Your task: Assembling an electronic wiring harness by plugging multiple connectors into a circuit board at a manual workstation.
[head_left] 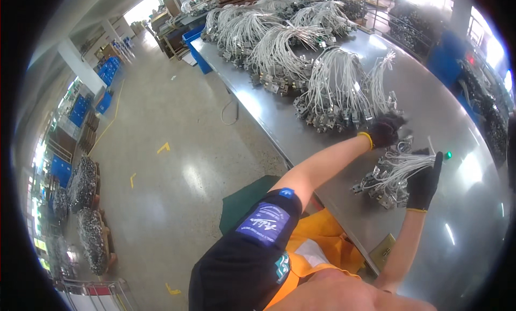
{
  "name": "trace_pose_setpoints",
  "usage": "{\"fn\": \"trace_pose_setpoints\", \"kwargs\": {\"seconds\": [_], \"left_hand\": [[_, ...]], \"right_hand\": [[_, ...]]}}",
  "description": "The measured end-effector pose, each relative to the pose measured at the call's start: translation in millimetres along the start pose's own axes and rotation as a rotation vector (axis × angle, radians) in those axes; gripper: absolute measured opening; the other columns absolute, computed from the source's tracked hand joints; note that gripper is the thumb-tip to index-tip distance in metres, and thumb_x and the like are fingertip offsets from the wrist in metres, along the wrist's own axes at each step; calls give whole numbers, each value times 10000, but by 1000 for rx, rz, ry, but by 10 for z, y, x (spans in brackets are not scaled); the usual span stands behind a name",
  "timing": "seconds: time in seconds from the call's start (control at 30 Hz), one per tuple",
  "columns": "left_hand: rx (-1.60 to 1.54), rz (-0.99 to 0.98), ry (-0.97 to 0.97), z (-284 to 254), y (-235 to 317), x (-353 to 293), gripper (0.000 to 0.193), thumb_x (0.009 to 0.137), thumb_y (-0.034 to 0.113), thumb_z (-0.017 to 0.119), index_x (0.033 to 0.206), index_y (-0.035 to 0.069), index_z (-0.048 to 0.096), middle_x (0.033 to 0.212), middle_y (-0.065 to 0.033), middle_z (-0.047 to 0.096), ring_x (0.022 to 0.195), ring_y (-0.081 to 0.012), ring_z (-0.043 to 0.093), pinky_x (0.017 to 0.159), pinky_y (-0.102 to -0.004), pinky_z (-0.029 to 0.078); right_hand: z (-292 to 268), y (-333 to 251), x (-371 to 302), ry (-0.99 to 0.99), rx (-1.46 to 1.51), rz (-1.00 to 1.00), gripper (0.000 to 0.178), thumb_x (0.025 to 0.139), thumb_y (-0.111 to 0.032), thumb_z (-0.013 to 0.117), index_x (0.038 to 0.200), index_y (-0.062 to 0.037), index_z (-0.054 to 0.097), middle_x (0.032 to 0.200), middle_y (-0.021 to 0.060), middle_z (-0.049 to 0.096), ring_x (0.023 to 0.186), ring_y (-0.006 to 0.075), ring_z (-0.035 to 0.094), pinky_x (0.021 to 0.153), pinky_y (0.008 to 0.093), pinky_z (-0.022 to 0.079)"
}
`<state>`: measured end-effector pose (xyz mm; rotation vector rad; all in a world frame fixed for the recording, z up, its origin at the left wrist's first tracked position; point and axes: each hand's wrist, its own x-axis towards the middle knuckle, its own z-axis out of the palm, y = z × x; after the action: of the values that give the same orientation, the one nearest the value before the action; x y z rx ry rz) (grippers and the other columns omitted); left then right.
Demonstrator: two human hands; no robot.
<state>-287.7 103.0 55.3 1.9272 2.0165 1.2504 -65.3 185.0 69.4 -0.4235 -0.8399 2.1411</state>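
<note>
Both hands wear dark gloves with yellow cuffs. My left hand reaches over the metal table, just beyond a small bunch of white cables with metal connectors. Its fingers are smeared and partly hidden. At the right side of that bunch, my right hand closes round the gathered cable ends, one finger stretched along them. The metal connectors fan out toward the table's left edge. Close beyond my left hand lies a larger bundle of white cables, with a thinner bundle beside it.
More cable bundles are heaped along the far part of the metal table. A green light shows near my right hand. A blue bin stands at the table's far left side. Loaded pallets line the floor at left.
</note>
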Motion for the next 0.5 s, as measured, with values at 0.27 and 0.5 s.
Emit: {"fn": "trace_pose_setpoints", "kwargs": {"seconds": [0.27, 0.5], "left_hand": [[872, 45, -49, 88, -451, -94, 340, 892, 246, 459, 1175, 172, 633, 1134, -59, 615, 1135, -278, 525, 1129, -588, 192], [897, -30, -37, 244, -399, 165, 412, 910, 291, 453, 1283, 161, 569, 1244, -83, 572, 1163, -300, 518, 1127, -589, 199]], "right_hand": [[-1268, -619, 37, -427, -485, -359, 295, 1015, -224, 388, 1183, -44, 551, 1015, 93, 582, 976, 177, 579, 888, 337, 488], [-1157, -1075, -564, -496, -256, -84, 328, 978, -144, 450, 1255, 17, 521, 844, 84, 595, 766, 159, 584, 803, 315, 518]]}}
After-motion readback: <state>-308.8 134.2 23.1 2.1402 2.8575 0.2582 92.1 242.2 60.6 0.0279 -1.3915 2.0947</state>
